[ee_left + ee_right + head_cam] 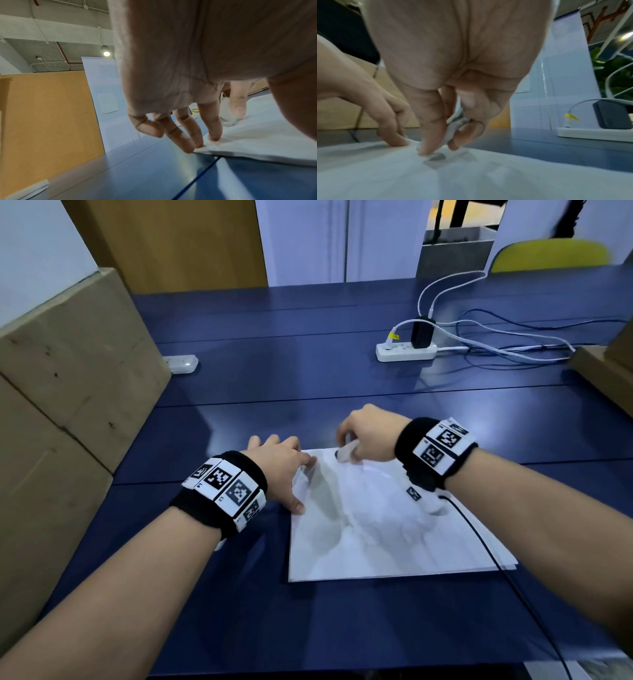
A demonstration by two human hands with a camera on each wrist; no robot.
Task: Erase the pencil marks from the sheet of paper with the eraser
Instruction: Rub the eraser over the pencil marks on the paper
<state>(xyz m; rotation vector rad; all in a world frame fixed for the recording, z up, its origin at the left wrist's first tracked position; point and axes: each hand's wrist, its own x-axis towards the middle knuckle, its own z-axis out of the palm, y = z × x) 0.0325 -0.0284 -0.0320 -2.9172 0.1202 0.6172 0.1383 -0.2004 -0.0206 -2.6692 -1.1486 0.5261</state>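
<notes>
A white sheet of paper (376, 529) lies on the blue table (308, 364), slightly rumpled. My left hand (284, 467) presses its far left corner flat with straight fingers (214, 127); the sheet's edge (257, 146) shows under them. My right hand (366, 436) pinches a whitish eraser (346, 451) between thumb and fingers, its tip down on the sheet near the far edge. In the right wrist view the eraser (453, 128) touches the paper (471, 175) beside a faint grey smudge (436, 158). Pencil marks are too blurred to make out elsewhere.
Cardboard boxes (68, 388) stand along the left. A white power strip (406, 350) with a black adapter and cables lies at the back right. A second small strip (181, 363) sits by the boxes. A black cable (496, 563) runs from my right wrist across the sheet's right side.
</notes>
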